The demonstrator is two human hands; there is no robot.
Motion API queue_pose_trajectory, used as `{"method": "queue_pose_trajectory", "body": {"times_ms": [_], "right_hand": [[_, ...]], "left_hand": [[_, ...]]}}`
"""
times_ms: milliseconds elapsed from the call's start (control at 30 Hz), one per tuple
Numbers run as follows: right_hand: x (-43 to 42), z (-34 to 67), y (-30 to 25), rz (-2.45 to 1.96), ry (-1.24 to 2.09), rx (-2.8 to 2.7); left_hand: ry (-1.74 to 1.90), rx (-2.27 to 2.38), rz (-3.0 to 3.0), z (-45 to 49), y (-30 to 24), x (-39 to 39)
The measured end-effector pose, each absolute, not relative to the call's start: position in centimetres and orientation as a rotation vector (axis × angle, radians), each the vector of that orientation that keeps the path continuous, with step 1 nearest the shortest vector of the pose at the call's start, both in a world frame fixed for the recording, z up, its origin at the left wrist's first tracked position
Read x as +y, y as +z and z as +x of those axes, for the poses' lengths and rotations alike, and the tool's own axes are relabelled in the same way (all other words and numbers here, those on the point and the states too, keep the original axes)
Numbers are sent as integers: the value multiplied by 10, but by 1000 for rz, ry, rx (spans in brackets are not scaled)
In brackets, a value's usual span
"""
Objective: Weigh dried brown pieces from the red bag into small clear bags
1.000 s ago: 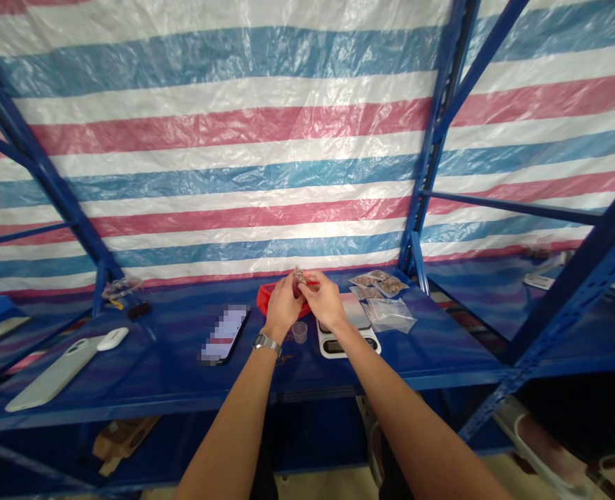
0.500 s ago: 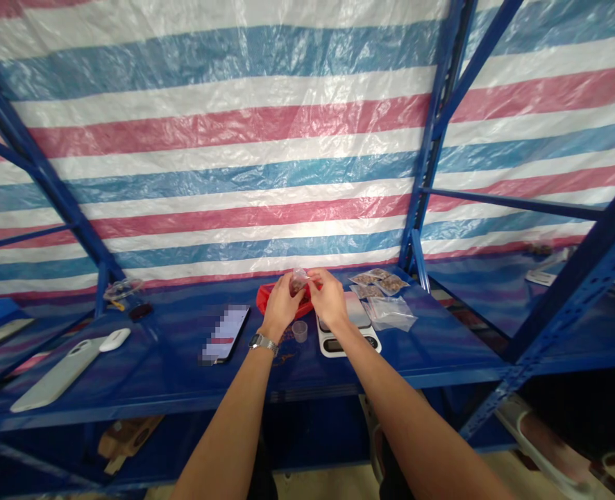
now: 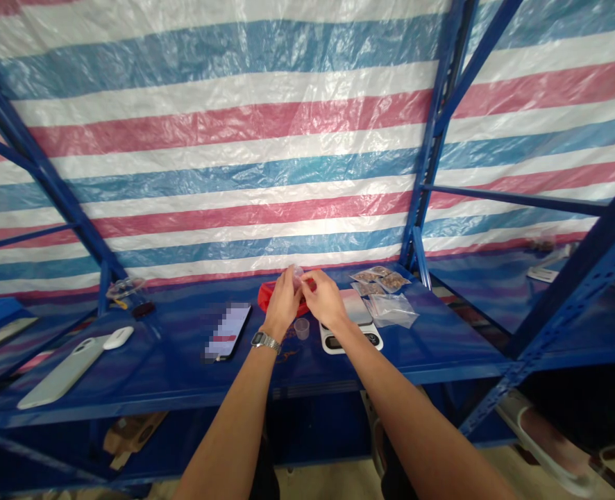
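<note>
My left hand (image 3: 282, 300) is closed on a small clear plastic bag (image 3: 298, 273), partly hidden by the fingers. Against the bag's right side, the fingers of my right hand (image 3: 322, 296) are pinched together on it. Both hands are above a red bag (image 3: 267, 294) lying on the blue shelf. Just below them stands a small clear cup (image 3: 302, 328), with small brown bits scattered beside it. Under my right wrist sits a white digital scale (image 3: 357, 305) with a metal plate. What is inside the held bag cannot be made out.
Filled clear packets (image 3: 391, 280) lie right of the scale, with flat clear bags (image 3: 395, 310) in front. Left are a phone (image 3: 230, 330), a pale phone (image 3: 65, 373) and a white case (image 3: 119, 338). Blue rack posts (image 3: 427, 146) rise at both sides.
My hands have drawn closer together around the top of the small bag, and the right fingers have turned inward. The view has shifted slightly; the shelf items stay in place.
</note>
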State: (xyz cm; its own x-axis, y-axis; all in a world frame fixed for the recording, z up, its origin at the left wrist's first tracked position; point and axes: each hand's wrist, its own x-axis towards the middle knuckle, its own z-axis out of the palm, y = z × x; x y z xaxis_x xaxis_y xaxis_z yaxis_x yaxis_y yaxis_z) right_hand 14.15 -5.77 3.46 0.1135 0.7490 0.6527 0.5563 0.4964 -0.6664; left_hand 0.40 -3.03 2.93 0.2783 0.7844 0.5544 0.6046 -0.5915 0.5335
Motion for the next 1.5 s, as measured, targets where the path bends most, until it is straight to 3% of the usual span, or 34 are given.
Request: {"method": "queue_pose_trajectory", "body": {"times_ms": [800, 1100, 1500], "right_hand": [[-60, 152, 28, -1187, 212, -1335], [-72, 161, 33, -1130, 123, -1613], [-80, 287, 23, -1294, 256, -1213]], "left_hand": [[1147, 1226, 2446, -1, 23, -17], [1075, 1330, 2623, 2, 37, -27], [1219, 1029, 2866, 56, 61, -85]]}}
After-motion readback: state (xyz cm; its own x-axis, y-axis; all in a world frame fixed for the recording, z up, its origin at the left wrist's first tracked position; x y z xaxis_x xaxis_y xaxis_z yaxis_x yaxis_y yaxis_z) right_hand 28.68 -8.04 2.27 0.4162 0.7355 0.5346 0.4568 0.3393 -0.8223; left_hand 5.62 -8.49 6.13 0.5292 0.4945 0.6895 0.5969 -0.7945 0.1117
